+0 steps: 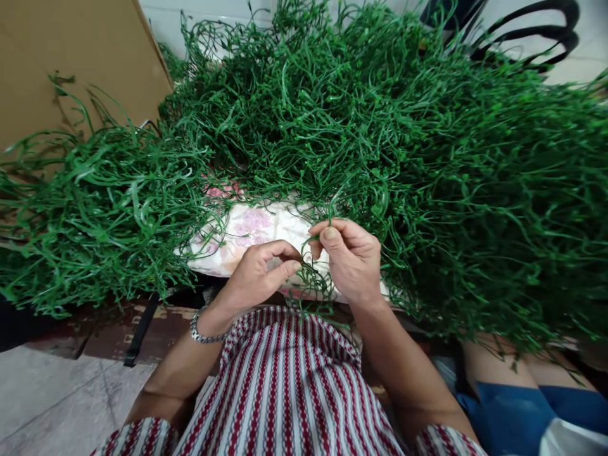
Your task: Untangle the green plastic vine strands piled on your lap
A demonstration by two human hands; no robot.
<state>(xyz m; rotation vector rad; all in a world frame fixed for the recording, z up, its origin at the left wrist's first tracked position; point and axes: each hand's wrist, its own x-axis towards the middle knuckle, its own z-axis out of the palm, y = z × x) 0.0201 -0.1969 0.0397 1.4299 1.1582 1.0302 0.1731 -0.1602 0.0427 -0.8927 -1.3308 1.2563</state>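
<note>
My left hand [260, 273] and my right hand [349, 256] meet in front of my chest, both closed in a pinch on thin green plastic grass strands [317, 278]. The strands run from my fingers up into a huge tangled heap of green artificial grass [408, 145] that fills the middle and right of the view. A second, flatter pile of the same green strands [95, 215] lies to the left. A silver bracelet [204, 334] is on my left wrist.
A floral cushion or cloth [251, 231] lies under the strands just beyond my hands. A brown cardboard sheet [76, 63] stands at the upper left. Black curved chair parts [532, 31] show at the top right. Another person's legs in blue shorts [513, 405] are at the lower right.
</note>
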